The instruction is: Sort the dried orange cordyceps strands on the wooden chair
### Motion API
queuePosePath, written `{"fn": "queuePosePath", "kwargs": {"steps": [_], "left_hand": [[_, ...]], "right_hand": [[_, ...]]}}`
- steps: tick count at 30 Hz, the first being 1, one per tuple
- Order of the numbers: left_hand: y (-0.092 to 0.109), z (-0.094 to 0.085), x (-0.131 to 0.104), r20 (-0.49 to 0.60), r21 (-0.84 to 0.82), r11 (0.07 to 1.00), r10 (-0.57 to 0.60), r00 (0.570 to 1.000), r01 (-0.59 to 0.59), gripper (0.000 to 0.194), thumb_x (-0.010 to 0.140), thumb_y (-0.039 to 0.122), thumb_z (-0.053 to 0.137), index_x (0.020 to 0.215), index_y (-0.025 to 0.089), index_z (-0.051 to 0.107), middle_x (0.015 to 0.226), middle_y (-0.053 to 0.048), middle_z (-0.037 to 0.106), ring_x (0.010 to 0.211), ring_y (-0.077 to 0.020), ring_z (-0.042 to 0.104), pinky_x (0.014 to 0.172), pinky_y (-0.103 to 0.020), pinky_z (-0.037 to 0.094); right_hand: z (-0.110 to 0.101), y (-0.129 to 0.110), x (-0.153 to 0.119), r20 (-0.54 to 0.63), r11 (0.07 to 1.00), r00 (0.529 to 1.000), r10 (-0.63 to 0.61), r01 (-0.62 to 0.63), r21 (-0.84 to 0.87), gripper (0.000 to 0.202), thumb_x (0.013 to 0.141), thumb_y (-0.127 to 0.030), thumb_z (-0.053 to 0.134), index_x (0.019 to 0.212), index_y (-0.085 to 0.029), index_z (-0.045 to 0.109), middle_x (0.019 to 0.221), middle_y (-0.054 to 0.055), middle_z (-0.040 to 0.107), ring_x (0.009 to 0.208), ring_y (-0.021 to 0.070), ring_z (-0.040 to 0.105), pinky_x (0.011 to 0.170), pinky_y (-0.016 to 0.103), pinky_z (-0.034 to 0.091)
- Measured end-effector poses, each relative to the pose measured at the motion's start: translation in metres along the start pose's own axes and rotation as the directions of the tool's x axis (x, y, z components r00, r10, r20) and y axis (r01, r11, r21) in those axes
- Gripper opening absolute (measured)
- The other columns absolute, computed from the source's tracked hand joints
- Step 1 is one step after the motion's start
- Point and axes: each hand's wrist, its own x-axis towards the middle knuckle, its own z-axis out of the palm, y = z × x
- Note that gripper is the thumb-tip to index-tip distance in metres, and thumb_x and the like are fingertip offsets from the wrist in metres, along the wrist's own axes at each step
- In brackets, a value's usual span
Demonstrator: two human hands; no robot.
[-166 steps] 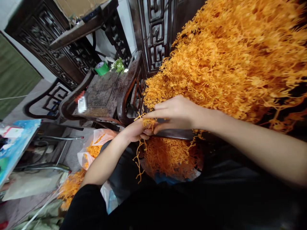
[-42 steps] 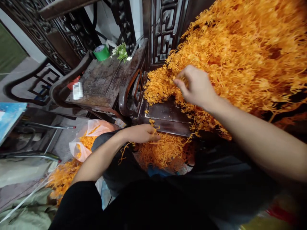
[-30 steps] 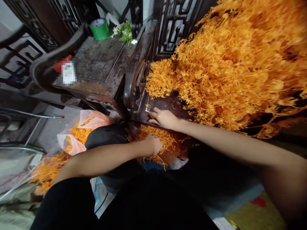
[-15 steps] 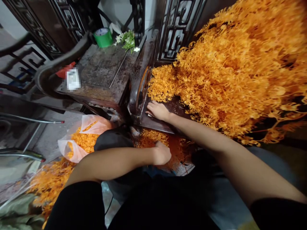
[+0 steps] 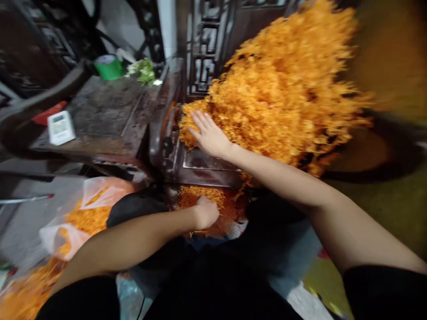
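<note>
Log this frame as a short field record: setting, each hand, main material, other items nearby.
setting: dark carved wooden chair seat, seen from above; picture blurred
left hand: closed, in the small orange clump below the seat edge
right hand: open, fingers spread, flat on the edge of the big orange sprig pile
bag: clear plastic bag with orange sprigs, on the floor at left
side table: green tape roll, white device

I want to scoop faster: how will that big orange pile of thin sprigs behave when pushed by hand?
The orange pile looks like thin, branching strands heaped loosely, so it is probably light and springy. The strands seem tangled, so a push from the right hand would likely drag clumps along. Loose bits probably scatter over the dark seat.
</note>
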Motion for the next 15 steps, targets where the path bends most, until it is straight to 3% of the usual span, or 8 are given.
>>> {"fn": "queuePosePath", "kwargs": {"steps": [2, 4, 5, 7, 9, 10, 11, 15], "left_hand": [[-0.001, -0.001, -0.003, -0.023, 0.047, 0.998, 0.038, 0.999, -0.037, 0.024, 0.088, 0.007, 0.06, 0.102, 0.01, 0.079, 0.104, -0.021, 0.078, 0.102, -0.0338, 0.076, 0.088, -0.045, 0.057], [-0.002, -0.003, -0.004, -0.055, 0.1, 0.993, 0.065, 0.996, -0.059, 0.026, 0.089, 0.009, 0.058, 0.107, 0.009, 0.077, 0.104, -0.022, 0.077, 0.1, -0.0345, 0.076, 0.087, -0.047, 0.057], [-0.003, -0.004, -0.006, -0.073, 0.123, 0.99, 0.08, 0.994, -0.071, 0.027, 0.089, 0.012, 0.058, 0.11, 0.008, 0.076, 0.107, -0.023, 0.076, 0.101, -0.035, 0.075, 0.088, -0.047, 0.057], [-0.002, -0.01, -0.009, -0.106, 0.148, 0.984, 0.12, 0.987, -0.104, 0.03, 0.092, 0.02, 0.059, 0.115, 0.009, 0.073, 0.111, -0.023, 0.075, 0.104, -0.0355, 0.073, 0.089, -0.047, 0.056], [0.004, -0.019, -0.012, -0.146, 0.123, 0.978, 0.188, 0.971, -0.17, 0.033, 0.095, 0.027, 0.056, 0.119, 0.011, 0.071, 0.112, -0.02, 0.075, 0.103, -0.0336, 0.073, 0.088, -0.044, 0.056], [0.008, -0.026, -0.013, -0.182, 0.101, 0.972, 0.23, 0.956, -0.214, 0.034, 0.097, 0.03, 0.053, 0.122, 0.013, 0.07, 0.112, -0.017, 0.075, 0.103, -0.032, 0.073, 0.088, -0.043, 0.056], [0.014, -0.033, -0.011, -0.236, 0.088, 0.963, 0.267, 0.934, -0.253, 0.036, 0.1, 0.032, 0.05, 0.125, 0.014, 0.068, 0.114, -0.016, 0.074, 0.104, -0.0306, 0.072, 0.089, -0.041, 0.055], [0.039, -0.058, 0.017, -0.459, 0.102, 0.981, 0.194, 0.867, -0.165, 0.039, 0.105, 0.033, 0.039, 0.123, 0.016, 0.068, 0.117, -0.015, 0.073, 0.111, -0.0307, 0.07, 0.093, -0.042, 0.053]], "right_hand": [[-0.055, -0.003, -0.035, -0.076, 0.999, 0.996, -0.052, 0.051, -0.011, 0.05, 0.103, -0.031, 0.045, 0.15, -0.017, 0.052, 0.168, 0.014, 0.034, 0.156, 0.0349, 0.029, 0.125, 0.059, 0.023], [-0.106, 0.0, -0.082, -0.152, 0.982, 0.971, 0.186, -0.189, -0.005, 0.045, 0.105, -0.037, 0.043, 0.142, -0.017, 0.059, 0.146, 0.018, 0.059, 0.132, 0.0339, 0.056, 0.109, 0.053, 0.044], [-0.127, 0.004, -0.11, -0.163, 0.917, 0.905, 0.394, -0.4, -0.006, 0.045, 0.106, -0.041, 0.04, 0.134, -0.016, 0.064, 0.13, 0.019, 0.068, 0.115, 0.0328, 0.065, 0.098, 0.049, 0.05], [-0.149, 0.021, -0.171, -0.104, 0.657, 0.662, 0.742, -0.749, -0.084, 0.05, 0.105, -0.051, 0.04, 0.121, -0.015, 0.071, 0.102, 0.018, 0.074, 0.093, 0.0322, 0.07, 0.083, 0.044, 0.052], [-0.145, 0.044, -0.229, 0.007, 0.429, 0.437, 0.899, -0.88, -0.202, 0.058, 0.099, -0.062, 0.047, 0.119, -0.014, 0.073, 0.09, 0.021, 0.074, 0.084, 0.0346, 0.071, 0.075, 0.042, 0.05], [-0.134, 0.055, -0.253, 0.071, 0.377, 0.371, 0.926, -0.901, -0.214, 0.061, 0.097, -0.064, 0.051, 0.126, -0.014, 0.071, 0.091, 0.022, 0.075, 0.083, 0.0352, 0.071, 0.073, 0.041, 0.049], [-0.119, 0.066, -0.273, 0.122, 0.363, 0.346, 0.93, -0.915, -0.177, 0.063, 0.094, -0.064, 0.056, 0.133, -0.015, 0.067, 0.096, 0.022, 0.076, 0.084, 0.0347, 0.071, 0.072, 0.04, 0.049], [-0.067, 0.087, -0.307, 0.229, 0.403, 0.438, 0.869, -0.897, 0.183, 0.045, 0.088, -0.043, 0.069, 0.122, -0.013, 0.073, 0.105, 0.016, 0.078, 0.089, 0.028, 0.071, 0.076, 0.033, 0.048]]}}
